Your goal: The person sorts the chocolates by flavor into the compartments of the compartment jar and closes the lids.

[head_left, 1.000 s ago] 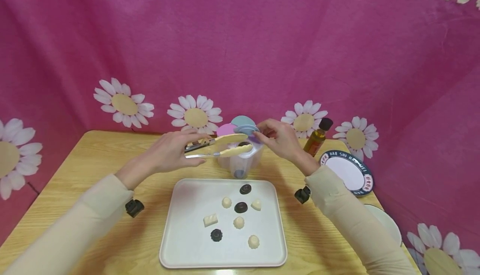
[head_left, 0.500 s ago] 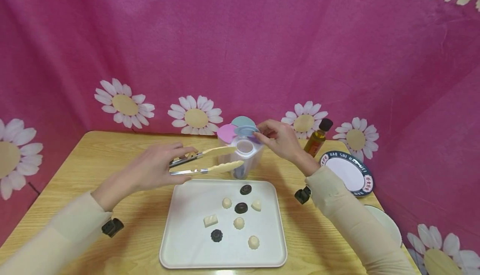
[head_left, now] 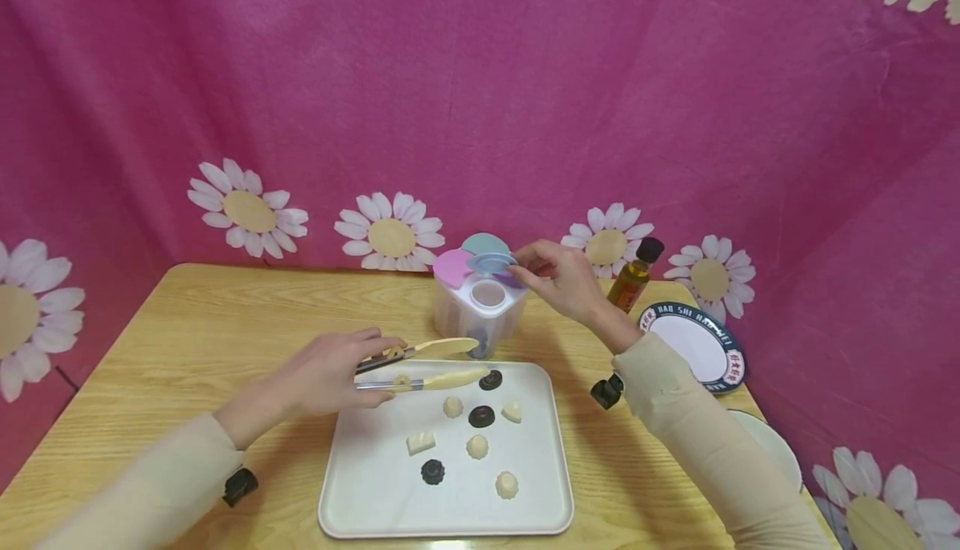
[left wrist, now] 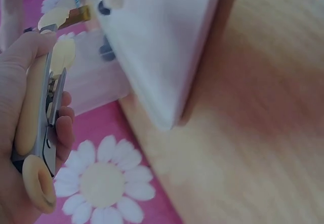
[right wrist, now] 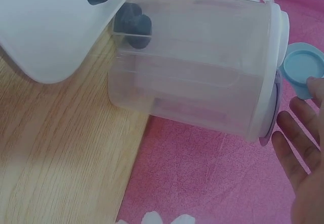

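My left hand (head_left: pixel 330 375) grips a pair of tongs (head_left: pixel 448 347) with cream tips. The tips stand apart, nothing between them, over the back edge of a white tray (head_left: pixel 375 496). Several cream chocolates (head_left: pixel 507 485) and three dark chocolates (head_left: pixel 482 417) lie on that tray; the lower tip comes close to the rearmost dark one. Behind it stands a clear container (head_left: pixel 456 308) with coloured flip lids. My right hand (head_left: pixel 562 282) pinches its raised blue lid (head_left: pixel 491 263) between thumb and finger, leaving a round opening uncovered. Dark chocolates (right wrist: pixel 139 31) rest at the container's bottom.
An oil bottle (head_left: pixel 632 279) with a black cap stands right of the container. A plate with a dark lettered rim (head_left: pixel 731 364) and a pale round dish (head_left: pixel 772 446) sit along the table's right edge. A pink flowered cloth (head_left: pixel 480 117) hangs behind.
The tongs held a dark chocolate over the container's opening, then let it go. My left hand has drawn back from the container and lowered toward the tray. My right hand has kept the lid raised.
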Motion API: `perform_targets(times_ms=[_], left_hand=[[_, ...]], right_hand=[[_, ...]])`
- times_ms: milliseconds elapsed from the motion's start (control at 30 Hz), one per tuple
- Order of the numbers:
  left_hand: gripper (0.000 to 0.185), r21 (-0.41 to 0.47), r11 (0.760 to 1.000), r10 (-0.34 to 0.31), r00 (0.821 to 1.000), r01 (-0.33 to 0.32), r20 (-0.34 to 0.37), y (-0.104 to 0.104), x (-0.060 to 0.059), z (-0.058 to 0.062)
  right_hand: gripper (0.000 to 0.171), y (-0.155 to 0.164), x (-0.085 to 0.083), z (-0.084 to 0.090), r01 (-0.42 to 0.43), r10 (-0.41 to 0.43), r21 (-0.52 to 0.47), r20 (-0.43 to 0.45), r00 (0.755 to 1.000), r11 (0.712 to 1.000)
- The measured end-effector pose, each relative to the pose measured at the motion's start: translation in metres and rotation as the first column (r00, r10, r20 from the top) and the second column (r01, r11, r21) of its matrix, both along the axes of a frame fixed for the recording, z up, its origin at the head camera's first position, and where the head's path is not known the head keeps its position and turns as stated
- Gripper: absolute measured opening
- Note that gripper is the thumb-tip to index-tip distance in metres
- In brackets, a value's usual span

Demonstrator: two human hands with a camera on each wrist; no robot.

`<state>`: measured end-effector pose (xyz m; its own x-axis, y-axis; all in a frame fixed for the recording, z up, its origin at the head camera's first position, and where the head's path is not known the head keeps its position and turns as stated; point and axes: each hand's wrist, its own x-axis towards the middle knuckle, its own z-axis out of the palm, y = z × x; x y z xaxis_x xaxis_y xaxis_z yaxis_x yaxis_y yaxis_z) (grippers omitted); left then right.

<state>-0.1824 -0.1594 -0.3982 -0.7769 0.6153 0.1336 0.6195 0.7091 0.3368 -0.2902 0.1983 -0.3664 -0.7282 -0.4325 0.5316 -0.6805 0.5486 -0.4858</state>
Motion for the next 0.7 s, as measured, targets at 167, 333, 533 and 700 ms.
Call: perform_targets(times_ms=[167,333,533,700], left_hand=[[0.061,-0.058,0.998,0.031,0.998,-0.028,0.056,0.01,-0.001,-0.014],[0.06,-0.076,0.996,0.045,0.995,-0.038,0.092,0.018,-0.007,-0.018],[0.057,-0.09,0.996,-0.003,0.997,0.01,0.073,0.028,-0.017,-0.017],[0.056,-0.112,0.994,-0.003,0.994,0.015,0.109,0.037,-0.025,-0.016]], right_hand=[[0.016,-0.001,0.001,0.0,0.006,-0.006,0.005,-0.002,1.0,1.0],[0.015,0.0,0.001,0.0,0.013,-0.013,0.006,0.004,1.0,1.0],[0.015,0.0,0.0,-0.001,0.012,-0.012,0.005,-0.006,1.0,1.0],[0.015,0.0,0.0,-0.002,0.011,-0.011,0.005,-0.015,1.0,1.0]])
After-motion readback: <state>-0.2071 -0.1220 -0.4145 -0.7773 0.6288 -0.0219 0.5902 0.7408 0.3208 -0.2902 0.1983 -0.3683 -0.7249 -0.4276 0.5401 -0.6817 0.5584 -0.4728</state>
